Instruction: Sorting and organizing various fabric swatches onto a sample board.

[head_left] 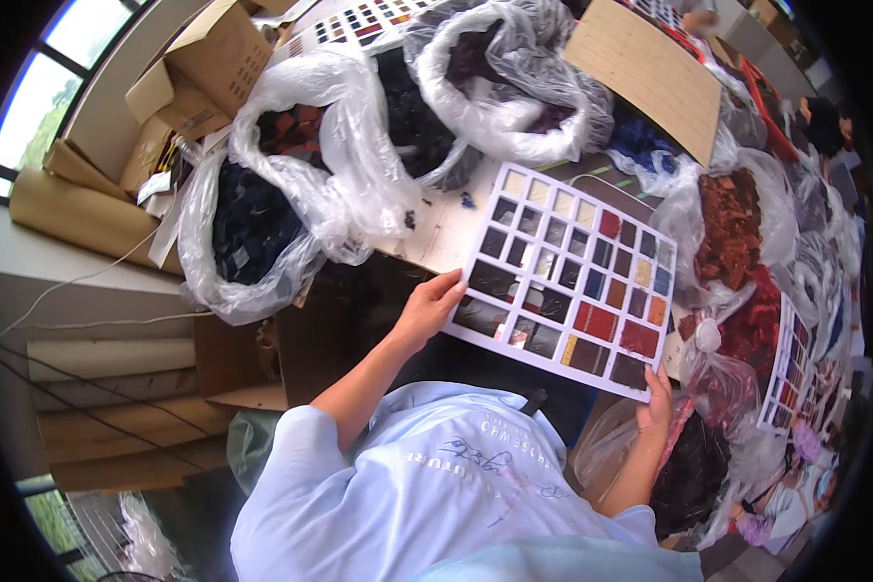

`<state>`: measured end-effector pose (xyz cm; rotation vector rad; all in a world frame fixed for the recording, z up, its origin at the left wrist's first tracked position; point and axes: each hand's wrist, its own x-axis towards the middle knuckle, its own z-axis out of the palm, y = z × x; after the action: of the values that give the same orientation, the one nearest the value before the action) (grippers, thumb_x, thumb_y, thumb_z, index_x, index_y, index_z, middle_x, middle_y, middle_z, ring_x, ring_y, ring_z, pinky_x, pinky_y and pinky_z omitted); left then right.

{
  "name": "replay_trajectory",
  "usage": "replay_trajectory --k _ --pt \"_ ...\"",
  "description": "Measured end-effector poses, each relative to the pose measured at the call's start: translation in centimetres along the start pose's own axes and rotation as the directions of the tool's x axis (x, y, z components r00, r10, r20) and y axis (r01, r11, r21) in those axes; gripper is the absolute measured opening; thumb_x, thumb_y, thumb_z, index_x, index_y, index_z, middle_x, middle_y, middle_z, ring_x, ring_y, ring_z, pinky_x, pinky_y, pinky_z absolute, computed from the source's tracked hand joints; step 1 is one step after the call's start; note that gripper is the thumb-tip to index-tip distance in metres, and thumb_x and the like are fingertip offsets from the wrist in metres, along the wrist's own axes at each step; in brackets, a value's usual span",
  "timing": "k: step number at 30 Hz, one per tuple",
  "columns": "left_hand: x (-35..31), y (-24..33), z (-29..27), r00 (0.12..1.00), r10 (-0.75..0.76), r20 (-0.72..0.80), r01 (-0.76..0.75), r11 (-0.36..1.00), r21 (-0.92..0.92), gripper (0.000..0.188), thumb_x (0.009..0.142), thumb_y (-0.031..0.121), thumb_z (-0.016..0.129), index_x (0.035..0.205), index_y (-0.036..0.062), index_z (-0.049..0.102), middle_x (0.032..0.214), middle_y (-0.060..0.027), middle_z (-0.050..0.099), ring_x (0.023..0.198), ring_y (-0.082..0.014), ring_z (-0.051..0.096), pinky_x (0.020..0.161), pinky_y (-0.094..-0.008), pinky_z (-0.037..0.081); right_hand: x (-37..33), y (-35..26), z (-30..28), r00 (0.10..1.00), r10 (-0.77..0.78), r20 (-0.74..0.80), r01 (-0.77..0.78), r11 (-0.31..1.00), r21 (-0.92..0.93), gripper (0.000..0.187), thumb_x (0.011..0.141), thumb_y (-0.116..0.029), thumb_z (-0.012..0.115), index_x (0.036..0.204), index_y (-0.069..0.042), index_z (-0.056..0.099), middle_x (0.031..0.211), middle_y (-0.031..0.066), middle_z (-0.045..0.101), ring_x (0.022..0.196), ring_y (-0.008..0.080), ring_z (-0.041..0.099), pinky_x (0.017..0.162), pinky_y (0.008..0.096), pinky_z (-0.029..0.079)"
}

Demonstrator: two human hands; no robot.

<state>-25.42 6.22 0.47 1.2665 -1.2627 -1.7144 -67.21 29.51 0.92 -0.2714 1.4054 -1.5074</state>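
A white sample card [582, 373] with rows of small windows is held tilted in front of me. Cream swatches [516, 184] fill part of its far row, while red swatches [595, 321], brown, orange, blue and dark ones sit in other windows. On the card's left edge, my left hand [429, 310] is closed, thumb and fingers pinching it. Its near right corner is gripped by my right hand [656, 400], with some fingers hidden behind the card.
Plastic bags of dark blue scraps [252, 218] and rust-brown scraps [729, 228] surround the white table [436, 247]. A cardboard sheet [645, 73] lies at the back, and an open carton [213, 63] stands at far left. Another swatch card [784, 373] is at right, near other people.
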Motion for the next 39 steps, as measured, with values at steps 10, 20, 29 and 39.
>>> replay_trajectory --k 10,20,29,39 --pt "1.2 3.6 -17.2 0.691 0.454 -0.562 -0.098 0.829 0.550 0.021 0.092 0.018 0.067 0.104 0.0006 0.071 0.085 -0.0148 0.072 0.073 -0.0198 0.068 0.069 -0.0330 0.052 3.8 -3.1 -7.4 0.929 -0.340 -0.144 0.054 0.513 -0.857 0.046 0.101 -0.027 0.060 0.137 0.001 0.055 0.110 0.0098 0.067 0.093 0.0134 0.062 0.082 0.0272 0.051" --pt "3.1 1.7 -33.5 0.864 0.250 -0.437 0.362 0.296 0.884 0.037 0.078 0.012 0.068 0.114 0.0067 0.062 0.105 -0.0173 0.067 0.104 -0.0390 0.063 0.088 -0.0466 0.051 4.3 -4.3 8.2 0.965 -0.257 0.043 0.174 0.515 -0.839 0.040 0.101 -0.022 0.061 0.132 0.004 0.058 0.112 0.0072 0.066 0.094 0.0111 0.061 0.082 0.0247 0.051" --pt "3.5 3.4 -36.5 0.897 0.232 -0.375 0.251 0.430 0.867 0.030 0.079 0.013 0.060 0.107 0.0058 0.068 0.099 -0.0193 0.071 0.094 -0.0380 0.068 0.083 -0.0459 0.053 3.9 -4.7 11.4 0.972 -0.223 0.075 0.175 0.473 -0.864 0.039 0.101 -0.018 0.060 0.131 0.005 0.058 0.114 0.0082 0.067 0.093 0.0119 0.062 0.083 0.0263 0.050" --pt "17.6 13.0 -31.7 0.806 0.474 -0.354 0.156 0.407 0.900 0.035 0.086 0.030 0.070 0.113 0.0076 0.069 0.105 -0.0194 0.071 0.101 -0.0385 0.067 0.085 -0.0469 0.053 3.8 -2.5 19.2 0.970 -0.193 0.146 0.216 0.419 -0.882 0.034 0.097 -0.020 0.065 0.125 0.001 0.065 0.104 0.0114 0.071 0.093 0.0151 0.065 0.083 0.0286 0.052"
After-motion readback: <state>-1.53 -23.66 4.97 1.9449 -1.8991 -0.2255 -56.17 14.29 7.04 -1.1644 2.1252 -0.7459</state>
